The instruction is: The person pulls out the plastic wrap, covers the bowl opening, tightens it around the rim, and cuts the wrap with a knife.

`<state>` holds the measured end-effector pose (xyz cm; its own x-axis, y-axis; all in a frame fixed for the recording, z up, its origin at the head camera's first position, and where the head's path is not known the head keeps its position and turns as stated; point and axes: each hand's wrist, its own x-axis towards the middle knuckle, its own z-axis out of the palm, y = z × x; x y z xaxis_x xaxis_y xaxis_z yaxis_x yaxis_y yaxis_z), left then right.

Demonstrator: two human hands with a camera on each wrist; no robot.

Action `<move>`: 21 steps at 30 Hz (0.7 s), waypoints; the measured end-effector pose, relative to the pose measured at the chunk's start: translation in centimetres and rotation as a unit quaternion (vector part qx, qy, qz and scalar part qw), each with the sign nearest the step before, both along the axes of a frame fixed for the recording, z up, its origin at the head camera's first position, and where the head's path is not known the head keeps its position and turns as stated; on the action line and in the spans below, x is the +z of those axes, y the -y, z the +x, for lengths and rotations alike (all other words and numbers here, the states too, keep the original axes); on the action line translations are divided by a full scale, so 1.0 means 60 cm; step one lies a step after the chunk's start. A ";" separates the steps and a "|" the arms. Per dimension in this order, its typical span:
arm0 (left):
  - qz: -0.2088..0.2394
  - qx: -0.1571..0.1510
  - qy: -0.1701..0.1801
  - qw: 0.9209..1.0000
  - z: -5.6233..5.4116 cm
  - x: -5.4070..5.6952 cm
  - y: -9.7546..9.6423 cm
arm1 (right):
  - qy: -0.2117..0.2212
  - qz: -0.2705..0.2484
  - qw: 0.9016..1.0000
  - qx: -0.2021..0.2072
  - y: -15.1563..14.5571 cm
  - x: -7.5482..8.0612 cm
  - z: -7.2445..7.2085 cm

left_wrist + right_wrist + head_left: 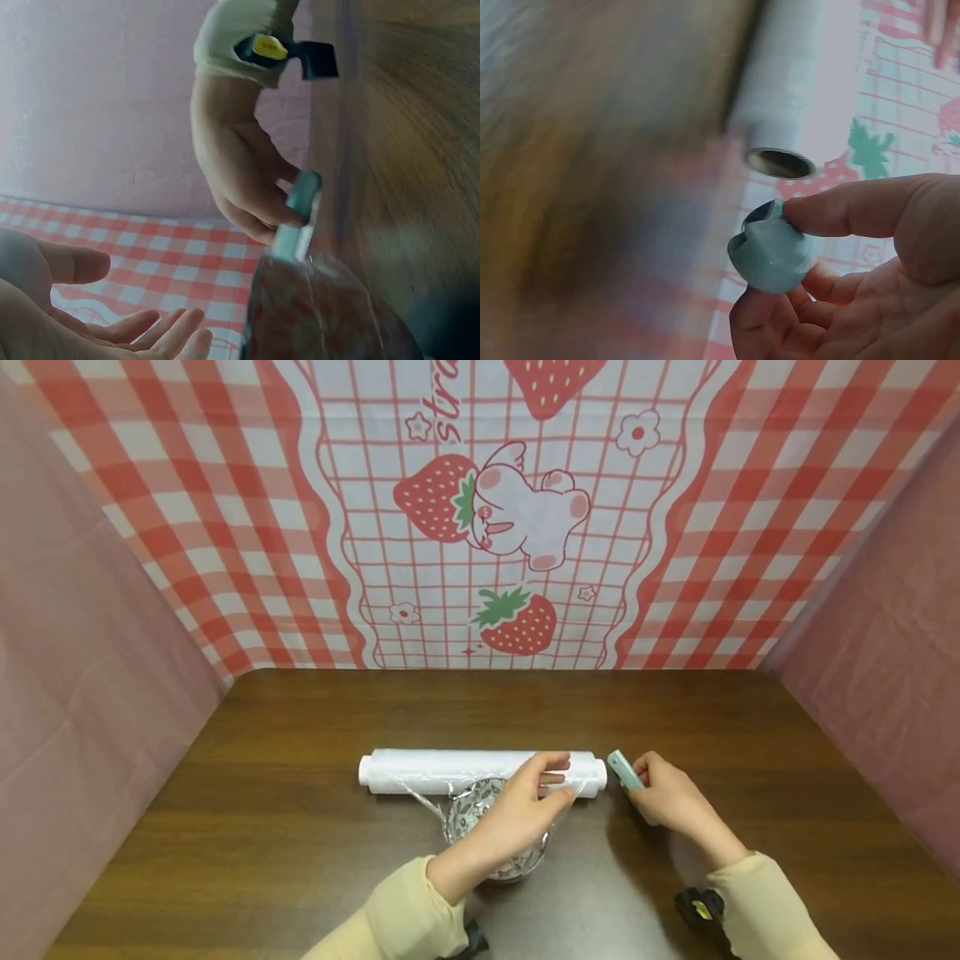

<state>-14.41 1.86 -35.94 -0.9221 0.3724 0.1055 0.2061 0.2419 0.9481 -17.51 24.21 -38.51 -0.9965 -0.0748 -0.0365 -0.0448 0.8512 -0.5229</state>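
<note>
Gadget (625, 770), pale green, pinched between thumb and fingers of the right hand (670, 793), one end poking out past the grip! Looks light, stiff and smooth, so its sides should be the place to hold. Just left of that hand lies the white roll (435, 766). Over the patterned bowl (467, 814) hovers the left hand (525, 806), thumb apart, fingers loose, no grip there! Clear film (425, 802) beside it looks flimsy, clingy, best caught by an edge.

place: cloth-screened tabletop nook | signs: strawberry-print backdrop (480, 560), pink side drapes (97, 635), wood-grain table (300, 718)
</note>
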 end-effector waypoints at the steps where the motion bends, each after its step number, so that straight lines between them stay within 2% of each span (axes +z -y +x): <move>1: 0.006 0.001 0.004 1.000 -0.001 0.000 0.002 | -0.003 -0.009 1.000 -0.001 0.001 0.004 0.001; 7: 0.029 0.010 0.028 0.999 -0.006 -0.006 0.016 | -0.014 -0.076 0.997 -0.007 0.010 0.028 0.009; 12: 0.034 0.017 0.042 0.998 -0.007 -0.010 0.018 | -0.025 -0.141 0.990 0.001 0.024 0.042 0.010; 15: 0.053 0.017 0.047 0.997 -0.008 -0.011 0.017 | -0.022 -0.208 0.978 0.012 0.038 0.052 0.012; 18: 0.080 0.016 0.051 0.995 -0.012 -0.008 0.016 | -0.019 -0.279 0.960 0.026 0.054 0.063 0.014; 21: 0.106 0.016 0.058 0.992 -0.015 -0.005 0.014 | -0.015 -0.328 0.944 0.038 0.070 0.074 0.017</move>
<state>-15.34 1.04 -36.25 -0.9437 0.3232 0.0706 0.0876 0.0381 0.9954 -16.47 19.98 -34.07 -0.9874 -0.1419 0.0706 -0.1153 0.3379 -0.9341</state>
